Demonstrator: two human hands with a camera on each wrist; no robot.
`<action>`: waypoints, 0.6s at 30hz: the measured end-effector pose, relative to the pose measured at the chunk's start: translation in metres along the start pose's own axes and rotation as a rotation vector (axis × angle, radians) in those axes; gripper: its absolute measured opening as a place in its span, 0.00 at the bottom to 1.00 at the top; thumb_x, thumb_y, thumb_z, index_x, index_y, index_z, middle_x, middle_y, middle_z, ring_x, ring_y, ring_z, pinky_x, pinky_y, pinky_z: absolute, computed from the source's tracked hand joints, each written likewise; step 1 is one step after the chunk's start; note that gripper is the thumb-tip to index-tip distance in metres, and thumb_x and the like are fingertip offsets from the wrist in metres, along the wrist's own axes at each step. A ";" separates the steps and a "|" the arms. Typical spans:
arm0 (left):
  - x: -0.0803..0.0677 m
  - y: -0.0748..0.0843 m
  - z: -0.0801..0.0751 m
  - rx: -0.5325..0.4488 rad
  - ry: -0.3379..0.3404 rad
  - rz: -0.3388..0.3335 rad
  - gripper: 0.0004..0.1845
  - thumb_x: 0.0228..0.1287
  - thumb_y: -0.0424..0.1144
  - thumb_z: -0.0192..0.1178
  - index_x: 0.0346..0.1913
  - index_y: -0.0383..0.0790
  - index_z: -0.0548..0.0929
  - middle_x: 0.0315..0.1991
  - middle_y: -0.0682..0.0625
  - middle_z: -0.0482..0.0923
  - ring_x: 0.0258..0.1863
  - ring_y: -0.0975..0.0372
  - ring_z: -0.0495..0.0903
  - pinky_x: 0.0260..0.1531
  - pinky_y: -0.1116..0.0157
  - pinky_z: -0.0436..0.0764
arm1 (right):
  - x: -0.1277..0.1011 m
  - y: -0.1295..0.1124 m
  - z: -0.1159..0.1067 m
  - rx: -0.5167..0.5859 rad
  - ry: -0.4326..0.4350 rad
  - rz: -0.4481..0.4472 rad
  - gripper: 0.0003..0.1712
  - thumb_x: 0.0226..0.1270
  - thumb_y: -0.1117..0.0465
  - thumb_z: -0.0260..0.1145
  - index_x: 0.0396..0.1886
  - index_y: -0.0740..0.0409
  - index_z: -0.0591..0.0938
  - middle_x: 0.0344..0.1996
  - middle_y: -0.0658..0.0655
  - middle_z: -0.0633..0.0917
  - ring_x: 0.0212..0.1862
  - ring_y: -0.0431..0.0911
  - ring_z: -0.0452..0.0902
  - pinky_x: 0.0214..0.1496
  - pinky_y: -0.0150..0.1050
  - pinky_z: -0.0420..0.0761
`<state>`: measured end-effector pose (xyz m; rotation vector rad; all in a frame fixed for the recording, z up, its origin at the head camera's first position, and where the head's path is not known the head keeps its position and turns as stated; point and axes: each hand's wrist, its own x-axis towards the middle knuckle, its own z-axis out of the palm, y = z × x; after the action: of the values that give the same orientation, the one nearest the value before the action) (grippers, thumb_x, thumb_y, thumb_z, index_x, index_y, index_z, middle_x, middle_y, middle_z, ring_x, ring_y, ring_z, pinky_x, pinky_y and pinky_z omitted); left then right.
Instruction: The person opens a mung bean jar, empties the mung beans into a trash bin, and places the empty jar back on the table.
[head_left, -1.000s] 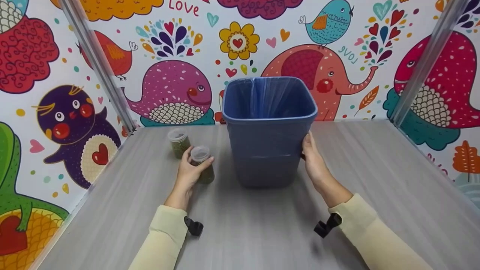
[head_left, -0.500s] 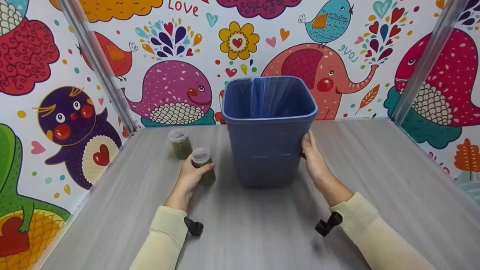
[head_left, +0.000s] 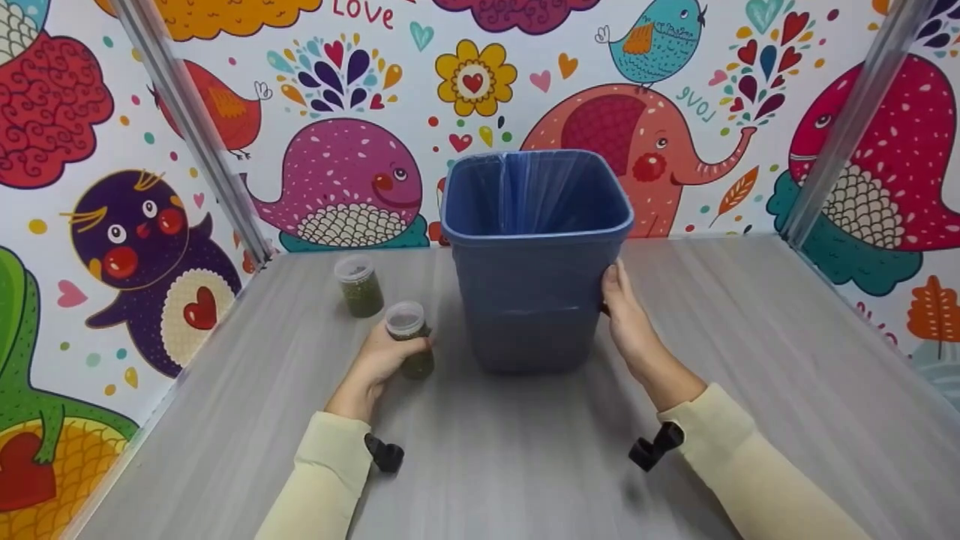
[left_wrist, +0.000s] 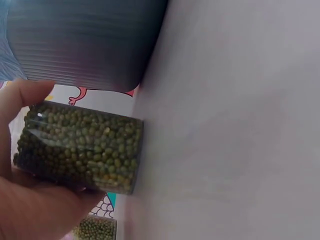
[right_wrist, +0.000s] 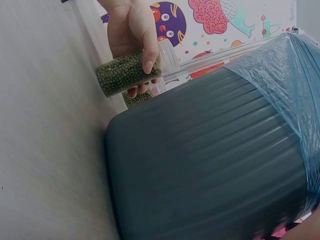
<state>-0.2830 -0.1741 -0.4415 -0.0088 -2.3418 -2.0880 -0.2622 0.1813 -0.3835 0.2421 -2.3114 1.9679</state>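
Observation:
My left hand [head_left: 375, 356] grips a clear jar of green beans [left_wrist: 82, 145] near its upper part, thumb on one side and fingers behind. The jar stands upright, with its base at or just above the tabletop; I cannot tell whether it touches. A second jar of green beans [head_left: 361, 292] is on the table, farther back and to the left. My right hand [head_left: 628, 322] rests against the right side of a blue waste bin [head_left: 534, 300], fingers pointing up along it; some fingertips are hidden. The bin is upright, with a bluish see-through liner [right_wrist: 285, 75] over its rim.
The grey table [head_left: 480, 465] runs back to a wall printed with cartoon animals [head_left: 352, 180]. Metal posts [head_left: 199, 127] rise at both back corners. Black mounts [head_left: 386, 454] are strapped at both cuffs.
My left hand has shifted the held jar slightly toward me and to the right, away from the second jar. My right hand and the bin look nearly still.

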 end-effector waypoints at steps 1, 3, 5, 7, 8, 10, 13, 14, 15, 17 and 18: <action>-0.001 0.000 0.000 -0.004 -0.002 0.003 0.35 0.55 0.25 0.70 0.68 0.27 0.74 0.63 0.35 0.78 0.65 0.45 0.75 0.70 0.50 0.68 | 0.000 0.000 0.000 -0.001 0.000 0.000 0.48 0.85 0.32 0.35 0.88 0.53 0.34 0.87 0.61 0.42 0.86 0.56 0.39 0.85 0.59 0.47; -0.002 0.000 0.001 0.000 -0.008 0.009 0.33 0.53 0.25 0.71 0.65 0.28 0.75 0.60 0.37 0.80 0.62 0.47 0.77 0.68 0.52 0.69 | 0.000 0.000 0.000 -0.003 -0.002 -0.005 0.48 0.85 0.31 0.35 0.88 0.52 0.35 0.87 0.61 0.42 0.86 0.56 0.39 0.85 0.59 0.46; -0.005 -0.001 0.000 0.006 -0.020 0.010 0.32 0.52 0.25 0.71 0.63 0.28 0.77 0.58 0.38 0.81 0.60 0.48 0.77 0.66 0.53 0.70 | -0.001 0.000 0.000 -0.004 -0.007 -0.011 0.48 0.84 0.31 0.35 0.89 0.51 0.34 0.88 0.60 0.42 0.87 0.56 0.39 0.85 0.60 0.45; -0.007 -0.001 0.001 0.008 -0.040 0.011 0.32 0.52 0.25 0.71 0.63 0.29 0.77 0.57 0.39 0.82 0.58 0.49 0.78 0.65 0.53 0.71 | -0.001 -0.001 0.000 -0.006 -0.009 -0.006 0.48 0.84 0.31 0.35 0.89 0.51 0.34 0.88 0.60 0.42 0.87 0.56 0.39 0.85 0.61 0.45; -0.009 -0.002 0.001 0.012 -0.048 0.009 0.32 0.52 0.26 0.71 0.63 0.29 0.77 0.56 0.40 0.82 0.58 0.50 0.78 0.65 0.53 0.71 | -0.002 -0.001 0.000 -0.006 -0.009 -0.004 0.48 0.84 0.31 0.35 0.89 0.51 0.34 0.88 0.60 0.42 0.86 0.56 0.39 0.85 0.61 0.45; -0.012 -0.002 0.002 0.005 -0.071 0.004 0.31 0.52 0.26 0.71 0.63 0.28 0.77 0.56 0.40 0.82 0.57 0.51 0.79 0.65 0.53 0.71 | -0.002 -0.001 0.000 -0.007 -0.009 0.002 0.47 0.85 0.31 0.34 0.89 0.50 0.34 0.88 0.59 0.42 0.86 0.57 0.39 0.85 0.62 0.44; -0.016 -0.004 0.004 -0.004 -0.095 -0.001 0.31 0.52 0.25 0.71 0.62 0.28 0.78 0.55 0.41 0.83 0.56 0.52 0.79 0.64 0.54 0.71 | -0.002 -0.002 0.000 -0.007 -0.006 0.013 0.47 0.85 0.32 0.35 0.89 0.50 0.34 0.88 0.60 0.42 0.86 0.57 0.39 0.85 0.62 0.45; -0.018 -0.004 0.005 -0.005 -0.101 -0.001 0.31 0.51 0.25 0.70 0.62 0.27 0.77 0.54 0.41 0.83 0.56 0.52 0.79 0.64 0.54 0.71 | -0.002 -0.002 0.000 -0.008 -0.007 0.014 0.46 0.85 0.32 0.35 0.89 0.50 0.34 0.88 0.60 0.42 0.86 0.57 0.39 0.85 0.61 0.45; -0.019 -0.004 0.006 -0.009 -0.109 -0.002 0.31 0.51 0.25 0.70 0.62 0.27 0.77 0.54 0.41 0.82 0.55 0.53 0.79 0.63 0.55 0.71 | -0.002 -0.002 0.000 -0.009 -0.007 0.014 0.47 0.85 0.32 0.35 0.89 0.50 0.34 0.88 0.60 0.42 0.86 0.57 0.40 0.85 0.61 0.45; -0.022 -0.005 0.009 -0.009 -0.125 0.001 0.32 0.50 0.24 0.70 0.62 0.27 0.77 0.53 0.41 0.82 0.54 0.54 0.79 0.62 0.57 0.72 | -0.002 -0.002 0.000 -0.012 -0.007 0.013 0.47 0.85 0.32 0.35 0.89 0.50 0.34 0.88 0.60 0.42 0.86 0.57 0.40 0.85 0.61 0.45; -0.023 -0.005 0.011 -0.007 -0.137 0.008 0.32 0.50 0.24 0.70 0.62 0.26 0.77 0.53 0.42 0.83 0.53 0.55 0.79 0.61 0.57 0.72 | -0.002 -0.002 0.000 -0.016 -0.007 0.015 0.47 0.85 0.32 0.35 0.89 0.50 0.34 0.88 0.60 0.42 0.86 0.57 0.40 0.85 0.61 0.45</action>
<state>-0.2600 -0.1639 -0.4478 -0.1653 -2.4035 -2.1578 -0.2598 0.1815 -0.3815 0.2311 -2.3393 1.9580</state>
